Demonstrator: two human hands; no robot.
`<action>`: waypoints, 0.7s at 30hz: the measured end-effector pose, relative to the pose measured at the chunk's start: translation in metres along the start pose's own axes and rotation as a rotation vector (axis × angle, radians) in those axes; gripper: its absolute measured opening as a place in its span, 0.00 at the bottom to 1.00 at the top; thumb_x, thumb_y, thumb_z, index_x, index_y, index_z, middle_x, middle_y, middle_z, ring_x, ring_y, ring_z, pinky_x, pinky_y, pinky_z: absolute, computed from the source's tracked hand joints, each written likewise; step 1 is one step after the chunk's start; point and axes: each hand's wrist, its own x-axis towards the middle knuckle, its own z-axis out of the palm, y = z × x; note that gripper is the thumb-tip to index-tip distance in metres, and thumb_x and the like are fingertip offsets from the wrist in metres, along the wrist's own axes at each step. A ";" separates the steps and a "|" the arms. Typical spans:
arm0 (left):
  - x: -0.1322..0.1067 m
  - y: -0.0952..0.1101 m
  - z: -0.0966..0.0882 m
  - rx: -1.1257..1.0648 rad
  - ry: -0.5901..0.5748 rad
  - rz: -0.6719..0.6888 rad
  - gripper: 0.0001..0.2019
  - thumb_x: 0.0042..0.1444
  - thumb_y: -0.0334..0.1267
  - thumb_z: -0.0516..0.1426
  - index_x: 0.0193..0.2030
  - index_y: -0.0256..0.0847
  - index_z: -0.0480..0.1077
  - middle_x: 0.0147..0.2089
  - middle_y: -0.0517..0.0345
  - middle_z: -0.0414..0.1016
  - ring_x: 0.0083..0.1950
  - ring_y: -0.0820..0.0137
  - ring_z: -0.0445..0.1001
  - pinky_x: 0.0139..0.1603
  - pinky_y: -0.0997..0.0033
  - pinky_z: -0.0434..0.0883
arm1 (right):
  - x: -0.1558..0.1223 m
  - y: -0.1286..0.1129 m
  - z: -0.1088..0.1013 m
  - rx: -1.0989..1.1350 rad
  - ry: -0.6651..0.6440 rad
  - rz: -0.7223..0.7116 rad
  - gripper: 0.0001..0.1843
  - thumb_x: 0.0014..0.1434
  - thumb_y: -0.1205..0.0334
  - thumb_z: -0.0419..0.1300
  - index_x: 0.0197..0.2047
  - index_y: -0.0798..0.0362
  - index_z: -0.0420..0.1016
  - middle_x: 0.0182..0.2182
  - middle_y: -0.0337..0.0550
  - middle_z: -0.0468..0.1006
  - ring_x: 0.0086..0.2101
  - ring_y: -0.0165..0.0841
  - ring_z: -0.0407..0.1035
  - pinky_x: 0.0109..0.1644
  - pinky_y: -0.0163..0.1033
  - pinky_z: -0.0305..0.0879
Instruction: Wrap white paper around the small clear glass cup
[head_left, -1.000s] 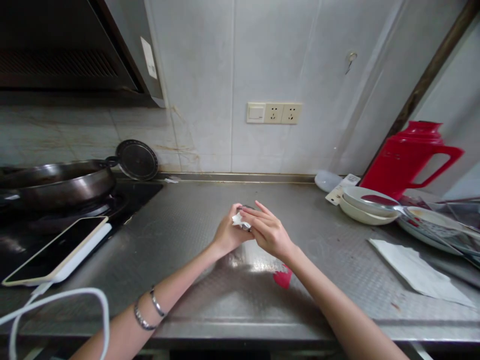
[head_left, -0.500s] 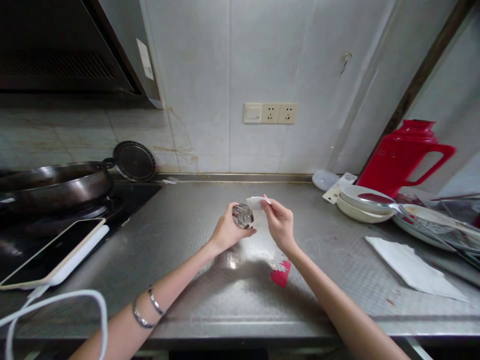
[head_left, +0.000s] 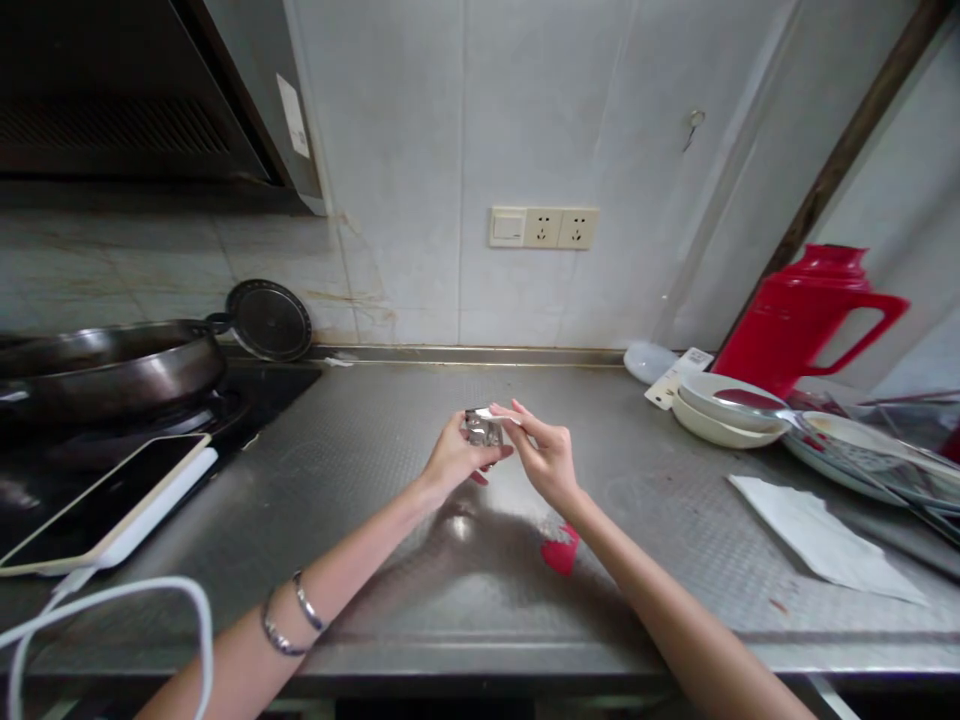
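Observation:
My left hand (head_left: 450, 462) is closed around a small, shiny, see-through glass (head_left: 482, 433) above the metal counter. Between the fingertips of my right hand (head_left: 549, 462) is a piece of white tissue (head_left: 501, 414), pinched at the upper edge of the glass. Whether the tissue reaches inside the glass, I cannot tell. Below my hands, a ragged red patch (head_left: 559, 556) lies on the counter (head_left: 420, 590).
At left, a pan (head_left: 112, 370) sits on the stove near a phone (head_left: 97, 500) with a white cable. To the right are a folded white tissue (head_left: 821, 535), stacked bowls (head_left: 724, 420), dishes and a red thermos flask (head_left: 795, 325). Wall sockets (head_left: 559, 228) are behind.
My right hand has moved left and brought the tissue onto the rim of the glass. The glass has been tipped in my left hand, its side now facing me more.

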 end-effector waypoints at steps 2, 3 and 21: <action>0.003 0.002 -0.004 -0.004 0.031 -0.021 0.28 0.38 0.42 0.68 0.44 0.39 0.61 0.29 0.62 0.69 0.24 0.75 0.68 0.16 0.79 0.66 | 0.000 -0.002 -0.001 -0.010 0.006 0.039 0.11 0.60 0.61 0.55 0.42 0.45 0.80 0.37 0.32 0.81 0.44 0.42 0.75 0.56 0.54 0.66; 0.005 0.002 -0.005 -0.002 0.049 -0.031 0.28 0.38 0.43 0.68 0.44 0.39 0.61 0.29 0.62 0.69 0.23 0.76 0.68 0.16 0.79 0.66 | 0.000 -0.001 -0.002 -0.011 0.005 0.064 0.11 0.60 0.60 0.56 0.39 0.46 0.80 0.34 0.32 0.82 0.45 0.44 0.74 0.54 0.54 0.68; 0.010 -0.017 0.000 0.097 -0.039 0.196 0.25 0.38 0.35 0.66 0.46 0.37 0.68 0.32 0.61 0.73 0.29 0.73 0.71 0.26 0.76 0.70 | -0.001 -0.001 0.000 -0.173 -0.191 -0.216 0.17 0.62 0.70 0.50 0.50 0.49 0.73 0.50 0.46 0.76 0.53 0.36 0.68 0.57 0.45 0.67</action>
